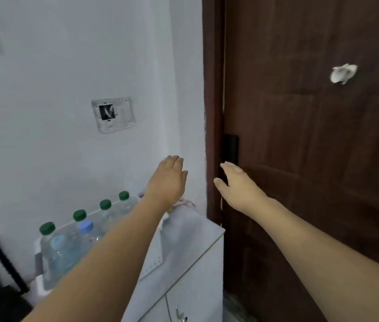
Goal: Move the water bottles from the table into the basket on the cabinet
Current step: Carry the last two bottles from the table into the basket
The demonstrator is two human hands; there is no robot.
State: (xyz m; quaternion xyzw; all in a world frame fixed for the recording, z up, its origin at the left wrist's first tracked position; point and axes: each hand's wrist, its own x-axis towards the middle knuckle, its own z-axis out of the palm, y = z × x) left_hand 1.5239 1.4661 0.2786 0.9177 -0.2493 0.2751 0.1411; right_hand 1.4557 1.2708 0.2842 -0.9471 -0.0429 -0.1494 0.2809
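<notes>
Several clear water bottles with green and pale blue caps stand upright in a see-through basket on the grey cabinet at the lower left. My left hand hovers above the cabinet's far end, to the right of the bottles, empty, with the fingers stretched flat. My right hand reaches out in front of the door's edge, empty as well, fingers extended and thumb spread. My left forearm hides part of the basket. The table is out of view.
A dark brown door with a black lock plate fills the right half. An open wall socket box sits on the white wall. Black rods lean at the far left. Small pale objects lie at the cabinet's back.
</notes>
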